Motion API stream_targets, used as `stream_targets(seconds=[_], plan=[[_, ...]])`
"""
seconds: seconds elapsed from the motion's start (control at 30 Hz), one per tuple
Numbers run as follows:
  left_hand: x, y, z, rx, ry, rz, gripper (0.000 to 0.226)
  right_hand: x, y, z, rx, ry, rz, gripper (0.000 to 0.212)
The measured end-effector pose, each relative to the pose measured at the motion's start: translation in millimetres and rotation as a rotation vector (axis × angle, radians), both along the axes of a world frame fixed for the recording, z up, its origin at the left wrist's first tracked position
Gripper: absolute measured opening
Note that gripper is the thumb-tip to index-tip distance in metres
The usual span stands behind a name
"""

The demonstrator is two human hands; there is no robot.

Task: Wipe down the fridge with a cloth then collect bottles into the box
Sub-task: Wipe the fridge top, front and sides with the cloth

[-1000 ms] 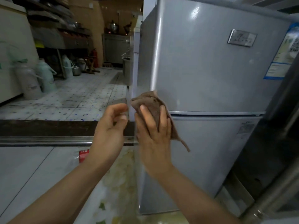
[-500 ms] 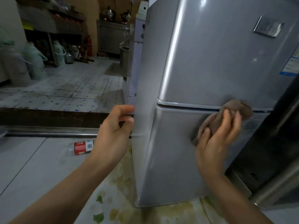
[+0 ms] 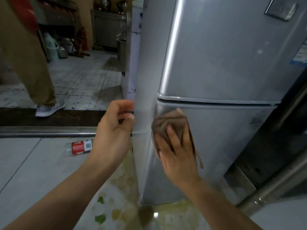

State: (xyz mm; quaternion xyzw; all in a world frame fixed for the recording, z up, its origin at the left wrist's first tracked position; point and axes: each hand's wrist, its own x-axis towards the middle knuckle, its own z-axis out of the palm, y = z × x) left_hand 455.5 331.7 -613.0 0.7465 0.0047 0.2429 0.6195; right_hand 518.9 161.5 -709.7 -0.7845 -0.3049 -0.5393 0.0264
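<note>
The right hand [image 3: 178, 151] is pressing a crumpled brown cloth [image 3: 169, 125] flat-fingered against the silver fridge [image 3: 232, 63], on the lower door's left edge just under the seam. The left hand [image 3: 113, 135] is hovering beside the fridge's side, loosely curled, holding nothing. A red-labelled plastic bottle [image 3: 79, 146] is lying on the floor [image 3: 33, 163] nearby.

I have one view only, the head camera, so no shared region to log. It looks forward and down at the fridge [image 3: 224, 67] from close range, slightly left of its front corner, so both the front doors and the left side panel show. The fridge fills the right half; left of it, the floor [image 3: 33, 171] runs back into a farther room.
</note>
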Motion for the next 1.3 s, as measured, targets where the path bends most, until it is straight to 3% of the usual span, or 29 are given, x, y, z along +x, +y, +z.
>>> stream_targets(seconds=[0.17,0.37,0.53,0.77,0.87,1.07,1.23,1.3], plan=[[-1.2,-21.1,-6.4,0.040,0.022,0.005,0.025,-7.9,7.6,6.2,0.072,0.071,0.012,0.074],[4.3,-51.8,-1.5,0.103,0.009,0.070,0.023,9.9,-26.0,22.5,0.159,0.059,0.054,0.052],[13.6,-62.5,-5.0,0.212,-0.035,0.209,0.029,30.2,-104.1,19.3,0.573,0.194,-0.249,0.056],[15.7,-59.1,-12.7,0.344,-0.098,0.235,0.031,56.1,-144.9,58.0,0.925,0.188,-0.124,0.062],[19.1,-58.3,-15.7,0.333,-0.105,0.239,0.031,65.7,-164.1,72.0,1.201,0.329,-0.049,0.060],[22.8,-58.4,-23.6,0.277,-0.130,0.235,0.032,61.3,-164.6,17.4,1.341,0.426,0.021,0.050],[23.0,-58.0,-24.3,0.312,-0.150,0.238,0.030,49.5,-160.9,-31.6,1.402,0.636,0.043,0.074],[20.6,-53.2,-27.7,0.375,-0.135,0.243,0.025,44.6,-153.3,-21.2,1.494,0.645,-0.021,0.073]])
